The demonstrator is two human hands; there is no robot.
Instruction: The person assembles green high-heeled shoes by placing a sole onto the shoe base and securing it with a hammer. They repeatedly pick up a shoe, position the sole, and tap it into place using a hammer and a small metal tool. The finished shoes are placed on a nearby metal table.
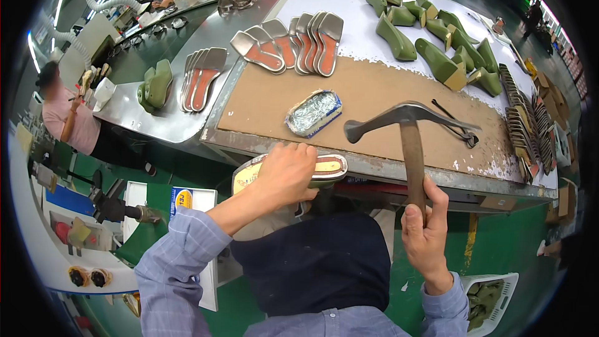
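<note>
My left hand (287, 171) is closed over a green shoe last (322, 183) at the table's near edge. A pale insole with a brown and silver border (329, 165) lies on the upturned face of the last. The palm and fingers hide its middle. To the right, my right hand (427, 232) grips the wooden handle of a hammer (412, 156), held upright with its long metal head at the top. Between the hands and farther back, an open pack of small nails (314, 113) sits on the brown board. Dark pincers (458, 126) lie partly behind the hammer head.
Silver-edged insoles (326, 43) stand in rows at the back, with more (203, 81) on the metal table at left. Several green lasts (440, 56) cover the far right. Stacked pieces (527, 122) line the right edge. A white basket (493, 302) holds lasts below right. Other people work beyond.
</note>
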